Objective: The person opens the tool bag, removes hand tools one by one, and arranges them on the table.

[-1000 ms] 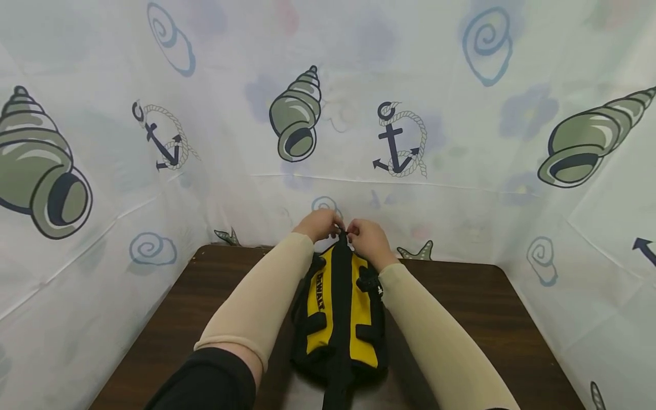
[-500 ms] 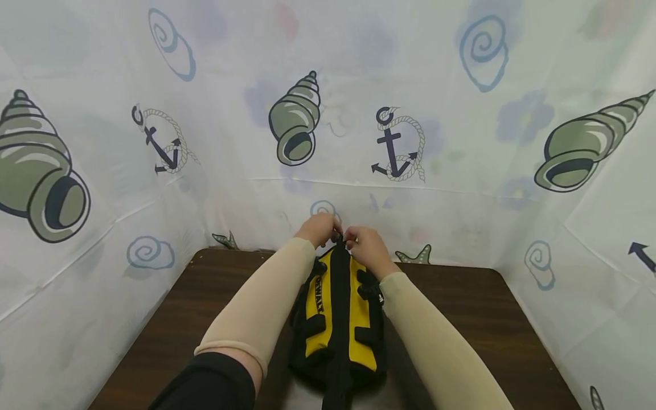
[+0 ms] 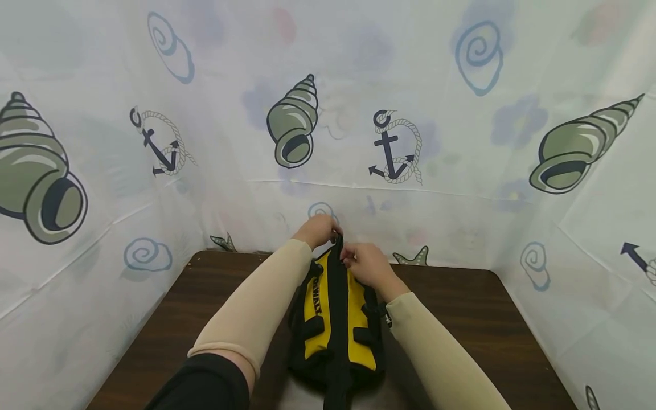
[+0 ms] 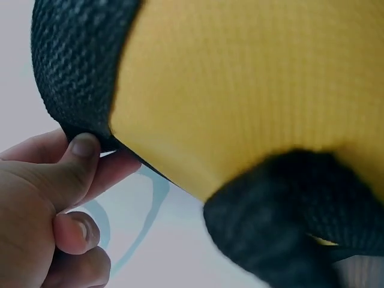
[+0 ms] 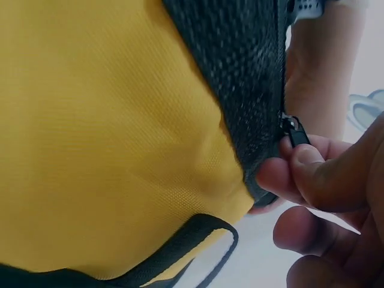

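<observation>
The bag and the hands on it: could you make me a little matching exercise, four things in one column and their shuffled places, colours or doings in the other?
Column one
1. Bag
2. Left hand
3. Table
4. Right hand

Column two
A. Pinches the zipper pull
B. Yellow and black
C. Pinches the bag's far end
D. Brown, underneath the bag

Right pairs: 1-B, 2-C, 3-D, 4-A
</observation>
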Demonstrator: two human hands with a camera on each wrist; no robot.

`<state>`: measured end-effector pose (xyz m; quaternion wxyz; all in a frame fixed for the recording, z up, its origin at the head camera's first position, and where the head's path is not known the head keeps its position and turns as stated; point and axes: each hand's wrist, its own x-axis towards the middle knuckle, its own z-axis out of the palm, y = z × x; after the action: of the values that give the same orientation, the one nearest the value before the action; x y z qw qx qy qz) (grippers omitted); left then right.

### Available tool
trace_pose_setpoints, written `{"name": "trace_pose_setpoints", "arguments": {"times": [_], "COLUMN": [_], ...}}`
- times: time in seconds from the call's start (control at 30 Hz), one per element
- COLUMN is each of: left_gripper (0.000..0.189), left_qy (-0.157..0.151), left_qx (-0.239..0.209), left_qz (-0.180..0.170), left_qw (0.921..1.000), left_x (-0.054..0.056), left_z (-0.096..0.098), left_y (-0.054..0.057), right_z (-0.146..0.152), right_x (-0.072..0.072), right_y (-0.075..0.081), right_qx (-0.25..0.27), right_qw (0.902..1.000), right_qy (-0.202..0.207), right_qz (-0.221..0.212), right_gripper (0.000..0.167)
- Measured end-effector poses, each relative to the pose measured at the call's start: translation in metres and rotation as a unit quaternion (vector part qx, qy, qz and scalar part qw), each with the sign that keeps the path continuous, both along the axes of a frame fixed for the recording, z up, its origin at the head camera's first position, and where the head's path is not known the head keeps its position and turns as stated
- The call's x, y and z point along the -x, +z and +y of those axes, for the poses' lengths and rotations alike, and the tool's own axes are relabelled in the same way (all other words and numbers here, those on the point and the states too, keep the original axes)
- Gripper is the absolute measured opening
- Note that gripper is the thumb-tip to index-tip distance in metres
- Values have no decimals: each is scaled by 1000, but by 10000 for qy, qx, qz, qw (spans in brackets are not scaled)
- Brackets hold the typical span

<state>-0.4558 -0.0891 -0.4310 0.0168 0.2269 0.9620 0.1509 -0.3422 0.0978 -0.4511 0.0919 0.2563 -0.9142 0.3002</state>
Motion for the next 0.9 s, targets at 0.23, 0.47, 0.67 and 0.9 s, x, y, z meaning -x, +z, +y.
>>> {"name": "trace_pose_setpoints", "arguments": {"times": [0.23, 0.47, 0.67, 0.9], "left_gripper": [20, 22, 23, 24], "left_qy": [-236, -362, -462, -672], "left_qx": [92, 20, -45, -87], "left_qz": [157, 228, 352, 466], "left_qw": [9996, 9991, 9983, 9966], "left_x": [-2, 0, 3, 2], "left_z": [-5, -11, -12, -15], "left_y": [2, 2, 0, 3], "right_z": [4, 7, 10, 14], "right_x": [-27, -52, -75, -99], "right_y": [-2, -6, -2, -6], "right_qx": [-1, 38, 53, 119], "right_qw": [9998, 9999, 9998, 9993], "right_qy": [172, 81, 189, 328], "right_qz": [-105, -48, -100, -163], "right_gripper": [16, 15, 12, 11]}}
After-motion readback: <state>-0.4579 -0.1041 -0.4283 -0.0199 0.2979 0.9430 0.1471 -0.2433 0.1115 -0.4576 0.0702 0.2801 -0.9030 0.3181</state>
